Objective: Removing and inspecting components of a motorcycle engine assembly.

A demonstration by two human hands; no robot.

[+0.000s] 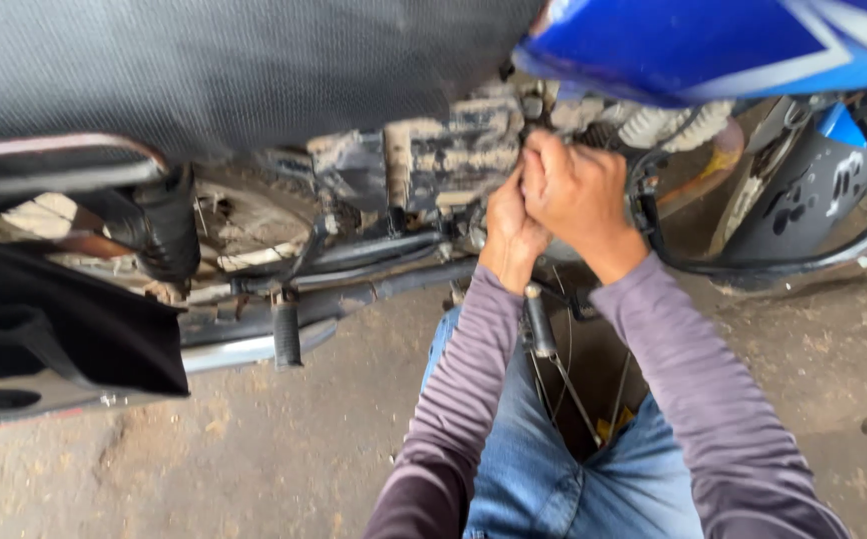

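A motorcycle stands in front of me with a black seat (224, 60) and a blue fuel tank (693, 45). Its dirty engine (443, 150) sits below them. My left hand (509, 230) and my right hand (578, 190) are pressed together against the right side of the engine, just under the tank. Both have the fingers curled. Whatever they grip is hidden behind them. Both arms wear purple-grey long sleeves (688, 379).
A black footpeg (286, 334) sticks out toward me at the lower left, another footpeg (538, 319) between my arms. A black crash guard bar (858, 230) curves at the right. A black bag (44, 339) hangs at the left. My jeans-clad knees (553, 469) are below, over dirt floor (254, 449).
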